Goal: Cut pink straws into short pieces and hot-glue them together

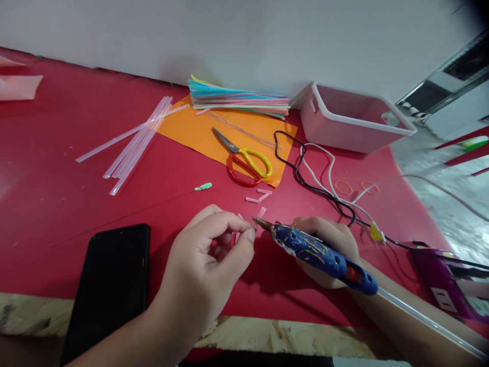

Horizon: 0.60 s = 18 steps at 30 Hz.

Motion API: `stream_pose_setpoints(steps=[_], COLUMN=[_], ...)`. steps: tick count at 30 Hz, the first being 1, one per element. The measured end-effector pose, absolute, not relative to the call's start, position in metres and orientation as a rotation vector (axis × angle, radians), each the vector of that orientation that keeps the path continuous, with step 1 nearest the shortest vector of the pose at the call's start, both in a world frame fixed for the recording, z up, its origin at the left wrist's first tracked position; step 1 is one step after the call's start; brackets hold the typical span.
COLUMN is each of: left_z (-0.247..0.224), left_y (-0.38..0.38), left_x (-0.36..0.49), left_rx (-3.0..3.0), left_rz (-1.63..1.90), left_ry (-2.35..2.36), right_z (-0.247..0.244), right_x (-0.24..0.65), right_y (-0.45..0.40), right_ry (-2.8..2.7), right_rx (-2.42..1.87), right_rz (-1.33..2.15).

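My right hand [332, 250] is wrapped round a blue glue gun [305, 250], smeared with dried glue, its nozzle pointing left. A clear glue stick [424, 318] runs out of its back end. Close to the nozzle tip, my left hand [214, 255] pinches a short pink piece [261, 214] between thumb and forefinger; whether nozzle and piece touch is unclear. Just beyond the fingers lie a few cut pink pieces [263, 195]. A thin wire with a fuzzy green tip [204, 187] lies to the left of them.
Scissors [244, 160] rest on orange paper [191, 130], before a bundle of coloured pipe cleaners [237, 99]. Glue sticks [141, 135] lie left. A phone [110, 285] sits by my left forearm. Black cable [301, 176], a pink bin [351, 120] and a purple power strip [443, 285] are right.
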<state>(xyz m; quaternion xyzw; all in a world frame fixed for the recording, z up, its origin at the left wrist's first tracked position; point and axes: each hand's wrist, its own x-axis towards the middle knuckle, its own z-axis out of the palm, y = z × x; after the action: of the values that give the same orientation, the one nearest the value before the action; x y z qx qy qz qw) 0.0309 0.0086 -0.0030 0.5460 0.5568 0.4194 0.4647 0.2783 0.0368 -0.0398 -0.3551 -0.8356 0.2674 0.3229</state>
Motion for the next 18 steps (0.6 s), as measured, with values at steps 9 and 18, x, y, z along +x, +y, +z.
stream_pose_setpoints(steps=[9,18], left_z=[-0.0045,-0.0011], left_y=[0.0080,0.0087], left_x=[0.0330,0.0330], left_rx=[1.358,1.224], left_rz=[1.076,1.074], left_ry=[1.323,1.250], right_z=[-0.0430,-0.0487], right_x=[0.2797,0.2797], right_y=[0.0372,0.0352], right_ry=[-2.143,-2.013], right_rx=[-0.940,-1.013], right_rz=[0.654,0.581])
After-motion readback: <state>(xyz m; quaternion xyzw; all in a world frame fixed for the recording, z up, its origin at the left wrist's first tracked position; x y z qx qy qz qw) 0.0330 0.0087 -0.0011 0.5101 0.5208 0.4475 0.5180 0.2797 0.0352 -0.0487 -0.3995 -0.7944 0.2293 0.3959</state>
